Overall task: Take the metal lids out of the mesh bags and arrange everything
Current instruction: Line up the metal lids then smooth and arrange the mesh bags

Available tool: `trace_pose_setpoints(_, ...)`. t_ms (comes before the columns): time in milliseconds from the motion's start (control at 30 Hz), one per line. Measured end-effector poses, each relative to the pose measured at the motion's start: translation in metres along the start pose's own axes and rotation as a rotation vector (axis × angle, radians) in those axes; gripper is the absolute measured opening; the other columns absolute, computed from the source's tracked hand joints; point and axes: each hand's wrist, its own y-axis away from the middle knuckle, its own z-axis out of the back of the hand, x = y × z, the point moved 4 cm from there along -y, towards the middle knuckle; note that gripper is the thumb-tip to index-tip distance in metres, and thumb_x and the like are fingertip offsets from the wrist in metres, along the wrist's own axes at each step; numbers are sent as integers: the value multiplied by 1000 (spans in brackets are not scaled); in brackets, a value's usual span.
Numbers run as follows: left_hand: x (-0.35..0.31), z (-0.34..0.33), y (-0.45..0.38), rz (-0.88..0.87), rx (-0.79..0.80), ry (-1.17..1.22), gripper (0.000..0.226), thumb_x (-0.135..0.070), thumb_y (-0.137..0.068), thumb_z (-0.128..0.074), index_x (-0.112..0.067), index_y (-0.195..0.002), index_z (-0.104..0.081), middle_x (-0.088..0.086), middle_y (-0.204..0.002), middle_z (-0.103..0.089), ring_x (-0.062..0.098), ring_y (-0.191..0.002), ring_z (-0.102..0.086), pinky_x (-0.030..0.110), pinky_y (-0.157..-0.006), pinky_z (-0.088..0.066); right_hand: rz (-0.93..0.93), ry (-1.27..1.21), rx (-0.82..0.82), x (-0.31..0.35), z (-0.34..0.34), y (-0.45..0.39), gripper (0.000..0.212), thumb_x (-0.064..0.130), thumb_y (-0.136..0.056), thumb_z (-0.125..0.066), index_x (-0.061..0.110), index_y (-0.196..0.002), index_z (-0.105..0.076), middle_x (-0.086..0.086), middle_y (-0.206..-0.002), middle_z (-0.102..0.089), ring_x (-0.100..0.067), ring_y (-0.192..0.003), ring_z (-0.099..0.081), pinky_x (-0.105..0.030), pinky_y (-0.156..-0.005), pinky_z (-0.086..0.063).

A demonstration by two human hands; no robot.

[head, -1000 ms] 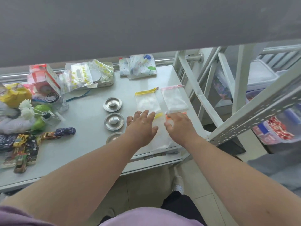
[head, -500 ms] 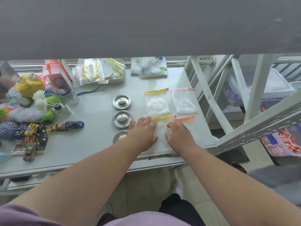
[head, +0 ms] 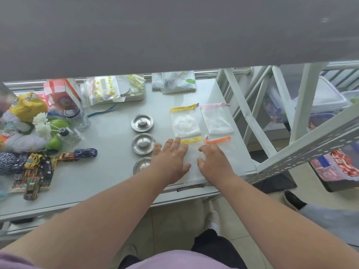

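Where the pale, smooth counter begins at the left, a clutter of soft and shiny things sits: a crinkled yellow packet, white flower heads, a clear glass jar and small painted toy cars. Toward the middle, three round metal lids run in a column, each a shallow polished disc with a raised knob: the far lid, the middle lid, and the near lid, partly hidden by the left wrist. The left hand lies flat with its fingers spread, palm down on a translucent white mesh bag with a yellow band, gripping nothing. Just beside it the right hand presses likewise, fingers splayed, on the bag with an orange band. Beyond these, two more rectangular mesh bags lie flat side by side: a yellow-topped bag and a pink-topped bag.
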Motion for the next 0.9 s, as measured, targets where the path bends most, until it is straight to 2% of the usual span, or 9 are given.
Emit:
trace_pose_setpoints(200,-7,-12,-2,-33,42,3,83,-65,-103,-41,-24,-171,-15,5,-182,-4,28,-167,-4,63,-128,-8,-13,-33,14,-8,4,-3,35,22,-94,-68,14,-128,-69,-9,-130,-58,-25,-115,-61,-30,-101,-45)
trace_pose_setpoints(300,-16,-7,-7,-49,-47,45,78,-64,-102,-43,-24,-167,-26,6,-180,-16,27,-165,-12,62,-127,-12,-58,-110,-121,-26,20,-2,31,18,-93,-68,14,-124,-71,-8,-125,-62,-25,-111,-62,-28,-96,-44)
trace_pose_setpoints(400,-34,7,-22,-122,-126,52,65,-55,-104,-46,-27,-163,-36,1,-173,-31,26,-159,-25,58,-122,-20,-244,-115,-192,-62,37,0,32,19,-96,-63,13,-127,-66,-11,-129,-56,-29,-110,-61,-34,-94,-45)
trace_pose_setpoints(467,-48,16,-40,-159,-156,65,54,-46,-107,-47,-29,-158,-45,-2,-163,-45,27,-149,-35,53,-115,-26,-363,-89,-179,-86,42,1,37,20,-97,-61,10,-133,-61,-16,-134,-52,-34,-112,-60,-39,-98,-46)
trace_pose_setpoints(533,-62,25,-62,-148,-192,91,38,-37,-108,-49,-25,-142,-60,-2,-142,-62,27,-135,-44,48,-105,-30,-420,-70,-160,-100,46,-1,43,19,-96,-60,7,-137,-57,-20,-135,-52,-38,-114,-59,-42,-101,-46)
trace_pose_setpoints(633,-74,30,-95,-89,-185,45,23,-24,-105,-53,-21,-117,-71,0,-114,-70,28,-117,-51,40,-90,-30,-430,-57,-134,-110,48,-7,40,15,-95,-58,7,-134,-58,-20,-130,-60,-39,-119,-58,-45,-102,-49)
trace_pose_setpoints(767,-81,26,-122,-58,-133,16,21,-16,-97,-59,-22,-110,-74,2,-105,-73,28,-113,-57,39,-96,-40,-391,-28,-86,-107,47,-16,37,10,-95,-52,9,-131,-59,-16,-127,-63,-35,-116,-60,-44,-94,-54)
trace_pose_setpoints(900,-84,24,-130,-10,-151,77,15,-16,-95,-64,-19,-106,-74,5,-101,-73,30,-106,-62,39,-94,-45,-389,-2,-80,-107,43,-20,30,10,-95,-55,6,-124,-59,-16,-123,-60,-34,-110,-61,-37,-84,-50)
